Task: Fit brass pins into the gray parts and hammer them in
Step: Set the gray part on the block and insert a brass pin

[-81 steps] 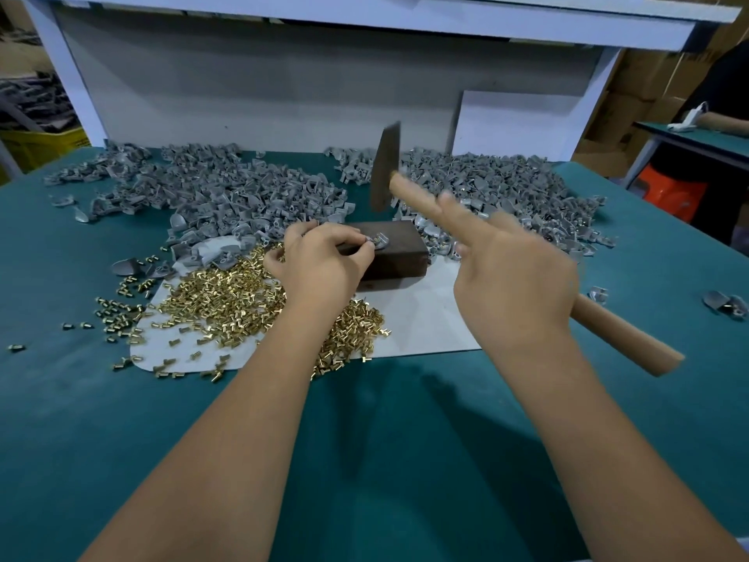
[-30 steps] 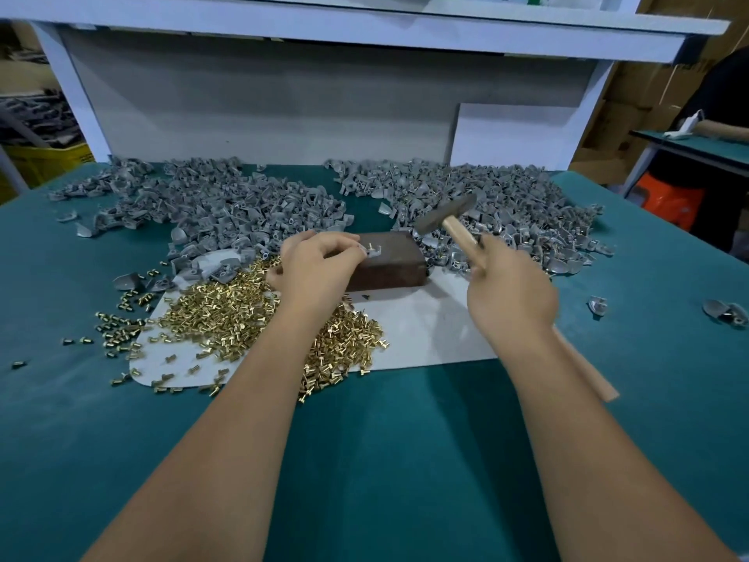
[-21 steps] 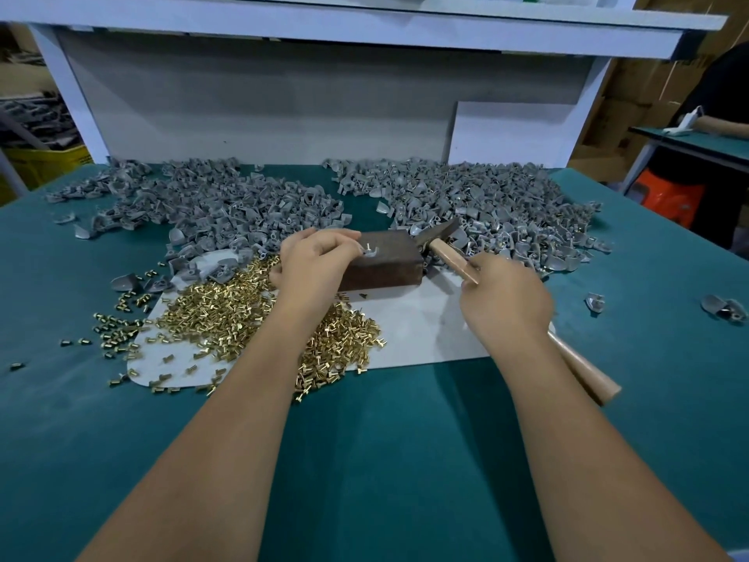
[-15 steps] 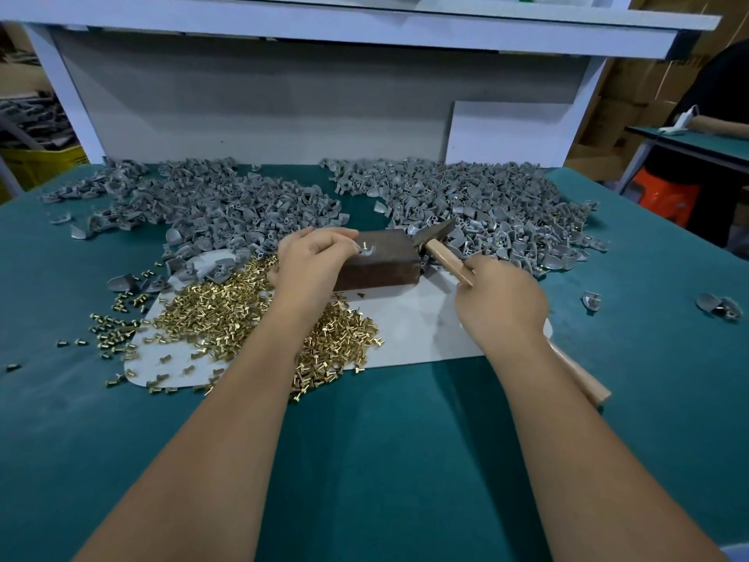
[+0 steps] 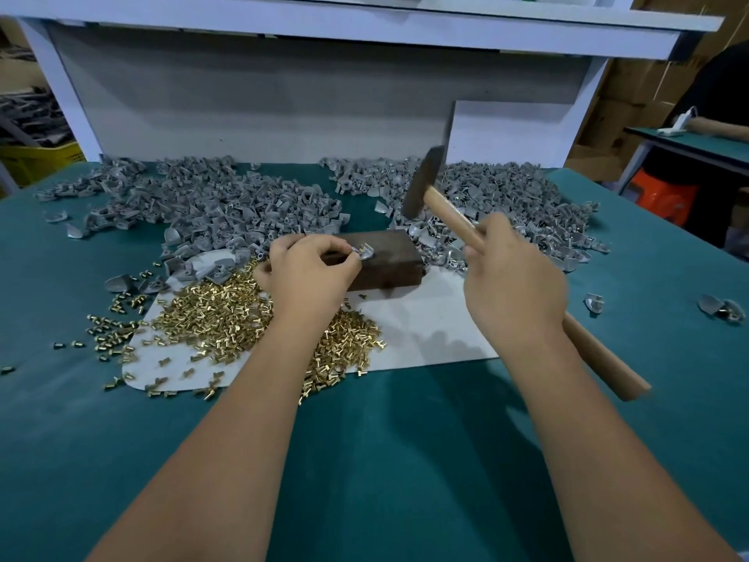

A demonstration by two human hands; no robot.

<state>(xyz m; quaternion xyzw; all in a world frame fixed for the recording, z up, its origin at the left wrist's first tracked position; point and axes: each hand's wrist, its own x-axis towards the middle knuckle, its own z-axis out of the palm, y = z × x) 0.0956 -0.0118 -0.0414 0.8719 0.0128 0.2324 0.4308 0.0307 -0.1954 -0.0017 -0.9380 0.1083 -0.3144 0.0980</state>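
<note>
Two bare forearms reach forward over the teal felt-covered desk. Left hand: knuckles up, wrist low over the heap of small brass pins. Its fingers are curled, thumb and forefinger tips pinching a small gray metal part and holding it down on the top face of the dark brown rectangular block. A brass-coloured spot shows on the part right at the fingertips; whether a pin is fully seated cannot be told.

Right hand: clenched round the pale wooden handle of the hammer, gripping near the upper third, back of the hand toward the camera. Handle butt sticks out below and right of the wrist. The dark steel head is raised, up and right of the left fingertips, clear of the block and slightly motion-blurred.

Block sits on a white rounded sheet, just beyond the left fingers. Brass pins lie mostly on the sheet under the left wrist, strays scattered leftward on the felt. Beyond the fingers, two wide piles of loose gray parts: left pile, right pile. A few single gray pieces lie right of the right hand.
</note>
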